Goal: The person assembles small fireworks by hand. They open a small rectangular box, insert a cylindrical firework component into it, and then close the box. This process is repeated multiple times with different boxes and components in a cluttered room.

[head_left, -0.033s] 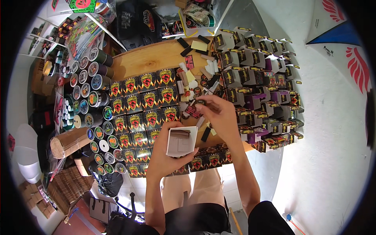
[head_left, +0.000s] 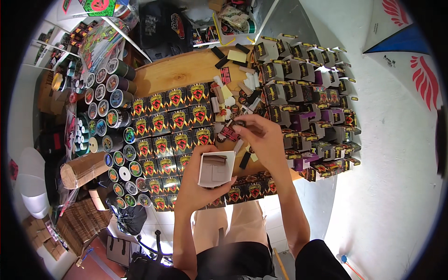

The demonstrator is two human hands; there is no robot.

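In my left hand (head_left: 192,182) is a small open cardboard box (head_left: 216,173), its white rim and pale inside facing up. My fingers wrap around its sides. A brownish strip lies along its far inner wall. Just above and to the right, my right hand (head_left: 261,133) pinches a small dark round piece (head_left: 239,123) between thumb and fingers. Below those fingertips a red and black printed card (head_left: 228,132) rests on the pile. That pile mixes round stickers, rolled paper strips (head_left: 245,87), pale yellow slips (head_left: 226,91) and black sticks (head_left: 244,160).
Closed black boxes with red and yellow shields (head_left: 181,141) stand in rows on the wooden table (head_left: 161,72), left of the pile. Rows of open black boxes (head_left: 292,93) fill the right side. Round-lidded tubs (head_left: 116,98) and a brown paper-wrapped roll (head_left: 85,169) line the left.
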